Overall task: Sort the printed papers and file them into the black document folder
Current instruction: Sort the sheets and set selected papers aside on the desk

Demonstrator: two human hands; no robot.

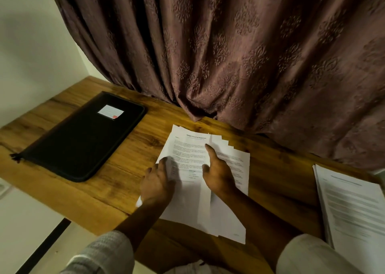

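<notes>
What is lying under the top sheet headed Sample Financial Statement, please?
Several more white sheets, fanned out to its right, with the wooden table beneath. Only their right strips show; the rest, and the exact count, is covered by the top sheet.

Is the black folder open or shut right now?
Shut. The black folder lies flat on the table, cover and white label facing up, nothing of its inside showing.
</notes>
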